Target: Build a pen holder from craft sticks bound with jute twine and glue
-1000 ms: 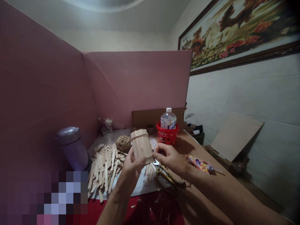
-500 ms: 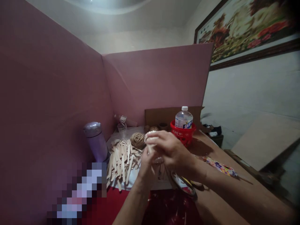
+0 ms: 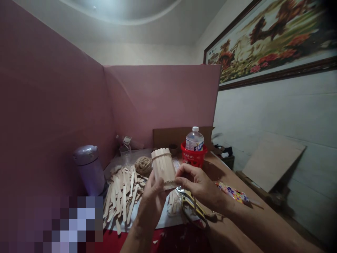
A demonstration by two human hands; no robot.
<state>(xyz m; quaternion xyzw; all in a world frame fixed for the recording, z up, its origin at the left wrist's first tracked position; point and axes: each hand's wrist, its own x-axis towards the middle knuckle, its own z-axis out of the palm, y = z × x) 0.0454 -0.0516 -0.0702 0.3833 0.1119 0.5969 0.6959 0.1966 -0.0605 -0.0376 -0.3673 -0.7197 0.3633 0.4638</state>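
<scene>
A cup made of upright wooden craft sticks (image 3: pixel 163 167) is tilted in my left hand (image 3: pixel 154 191), whose fingers and thumb wrap its lower left side. One band of twine circles the cup near its scalloped top, and another twine (image 3: pixel 170 182) runs round near its base. My right hand (image 3: pixel 196 181) is closed in a pinch at the cup's lower right edge, where the lower twine meets the fingertips. Below the hands lie scissors (image 3: pixel 193 207) with yellow and black handles. A ball of twine (image 3: pixel 143 165) rests behind the left hand.
Loose craft sticks (image 3: pixel 123 191) are heaped on the left, beside a purple flask (image 3: pixel 89 170). A red basket (image 3: pixel 193 156) holds a plastic bottle (image 3: pixel 195 140) at the back. A flower-patterned object (image 3: pixel 233 193) lies on the right. Pink partitions (image 3: pixel 163 95) enclose the left and back.
My right hand has moved from over the cup's top to its lower right edge, uncovering the stick wall. The view has shifted slightly, moving the table things left and down.
</scene>
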